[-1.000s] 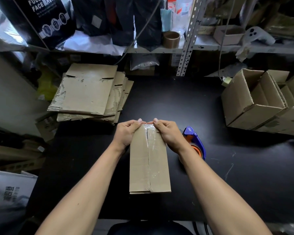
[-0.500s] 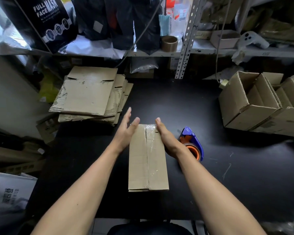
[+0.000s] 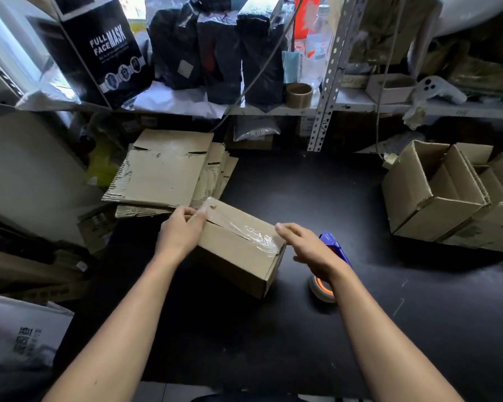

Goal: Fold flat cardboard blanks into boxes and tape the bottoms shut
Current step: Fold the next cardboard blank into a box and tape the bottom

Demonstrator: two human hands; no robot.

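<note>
Toward the left side of the black bench [image 3: 360, 329], just in front of a stack of flat brown cardboard blanks [image 3: 163, 172], we see a brown cardboard box [image 3: 238, 250] with clear tape along its top seam, turned at an angle. Our left hand [image 3: 180, 230] grips its far left corner, fingers curled over the edge. Our right hand [image 3: 308, 248] hovers just beside the box's right end, fingers relaxed, holding nothing. It partly hides a blue and orange tape dispenser [image 3: 330, 262]. Folded brown boxes [image 3: 436, 198] at the bench's right edge are cut off.
</note>
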